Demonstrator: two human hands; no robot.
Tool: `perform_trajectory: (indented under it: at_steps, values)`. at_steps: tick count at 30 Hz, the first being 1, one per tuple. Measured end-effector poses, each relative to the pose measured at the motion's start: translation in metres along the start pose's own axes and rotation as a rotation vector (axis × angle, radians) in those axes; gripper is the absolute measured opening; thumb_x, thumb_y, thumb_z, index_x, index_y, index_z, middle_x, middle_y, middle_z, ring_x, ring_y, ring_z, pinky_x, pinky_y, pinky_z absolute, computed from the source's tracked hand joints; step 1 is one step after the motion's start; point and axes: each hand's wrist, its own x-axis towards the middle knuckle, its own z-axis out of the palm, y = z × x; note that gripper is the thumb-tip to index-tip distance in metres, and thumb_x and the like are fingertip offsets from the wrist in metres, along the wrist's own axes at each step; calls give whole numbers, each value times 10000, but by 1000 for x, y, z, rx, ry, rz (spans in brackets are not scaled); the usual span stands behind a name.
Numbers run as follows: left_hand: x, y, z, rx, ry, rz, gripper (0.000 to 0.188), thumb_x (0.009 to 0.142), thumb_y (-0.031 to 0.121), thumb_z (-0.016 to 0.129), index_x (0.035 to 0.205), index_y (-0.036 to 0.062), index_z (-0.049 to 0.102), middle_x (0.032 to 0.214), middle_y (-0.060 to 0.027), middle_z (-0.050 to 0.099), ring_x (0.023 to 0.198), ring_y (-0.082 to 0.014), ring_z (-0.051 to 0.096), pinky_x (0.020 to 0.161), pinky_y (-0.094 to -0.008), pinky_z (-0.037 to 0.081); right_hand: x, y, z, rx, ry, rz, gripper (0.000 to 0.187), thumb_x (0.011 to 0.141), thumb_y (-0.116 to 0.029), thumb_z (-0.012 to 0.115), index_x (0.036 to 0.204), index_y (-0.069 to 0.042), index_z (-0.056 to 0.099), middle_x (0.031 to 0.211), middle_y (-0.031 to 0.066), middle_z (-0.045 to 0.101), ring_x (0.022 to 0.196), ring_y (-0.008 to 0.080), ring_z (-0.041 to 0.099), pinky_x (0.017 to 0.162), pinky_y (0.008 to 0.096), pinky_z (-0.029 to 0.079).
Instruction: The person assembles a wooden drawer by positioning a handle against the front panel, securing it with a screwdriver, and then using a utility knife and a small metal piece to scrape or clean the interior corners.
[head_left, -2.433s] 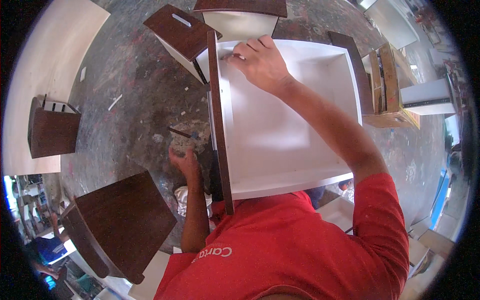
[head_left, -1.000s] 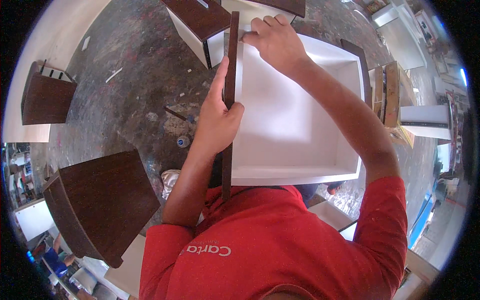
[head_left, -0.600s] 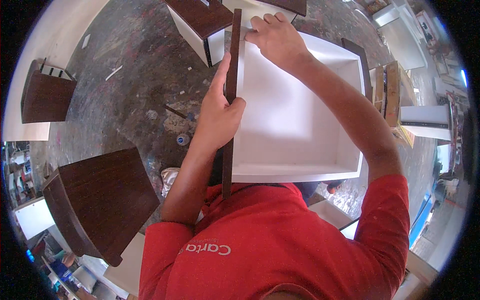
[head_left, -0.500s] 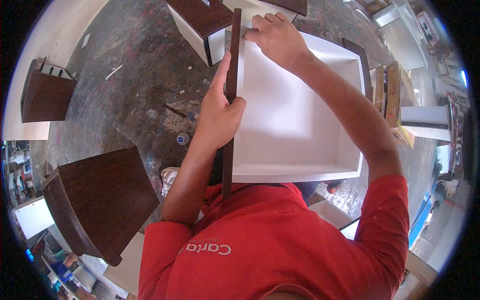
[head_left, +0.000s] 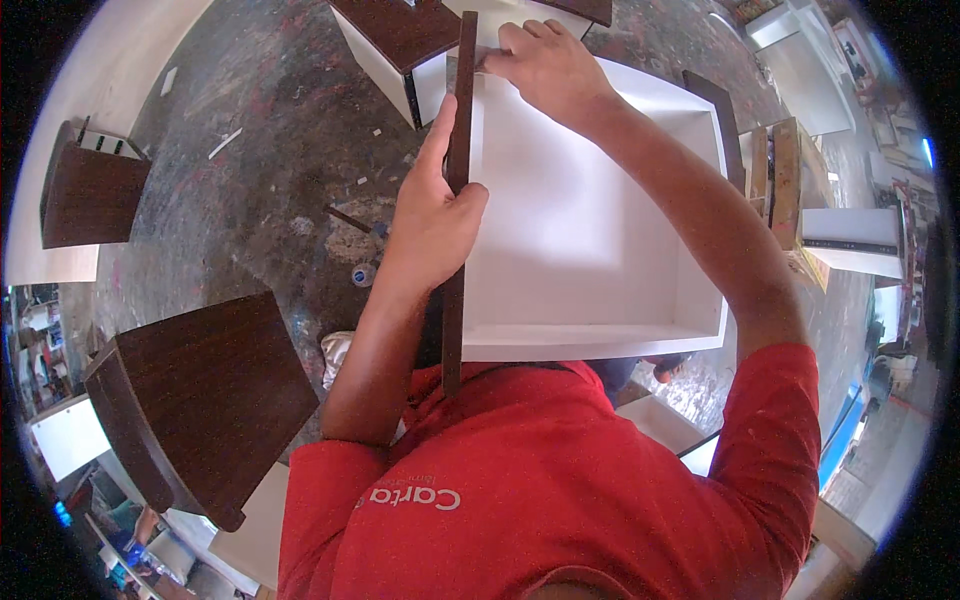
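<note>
A white drawer (head_left: 590,290) with a dark brown front panel (head_left: 454,310) rests in front of my body, its open inside facing up. The panel stands along the drawer's left side. My left hand (head_left: 436,225) grips this panel, thumb over its edge on the drawer side and fingers against the outer face. At the far left corner, my right hand (head_left: 550,70) is closed, fingers curled and pressed together beside the panel. Whatever it may hold there is hidden or too small to make out.
Dark brown cabinets stand on the stained floor at near left (head_left: 210,400), far left (head_left: 95,195) and ahead (head_left: 400,35). A cardboard box (head_left: 785,180) is to the right. A small round object (head_left: 362,275) and scraps lie on the floor.
The drawer and both hands have shifted very slightly to the left and away from me. Both hands keep the same hold.
</note>
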Motion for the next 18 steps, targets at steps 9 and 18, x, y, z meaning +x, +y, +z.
perform_trajectory:
  at_steps: [9, 18]
  values:
    - [4, -7, 0, 93, 27, 89, 866, 861, -17, 538, 1683, 43, 272, 1446, -242, 624, 1043, -200, 701, 862, -322, 558, -4, 8, 8, 46, 25, -21, 179, 859, -110, 704, 991, -217, 761, 1056, 48, 617, 1030, 228, 659, 950, 394, 501]
    - [6, -12, -1, 29, 5, 60, 860, 864, -13, 539, 1681, 43, 275, 1368, -226, 667, 886, -162, 688, 776, -314, 561, -5, -2, 5, -25, -31, 33, 145, 876, -131, 692, 973, -219, 755, 1026, 51, 656, 1021, 223, 702, 918, 404, 520]
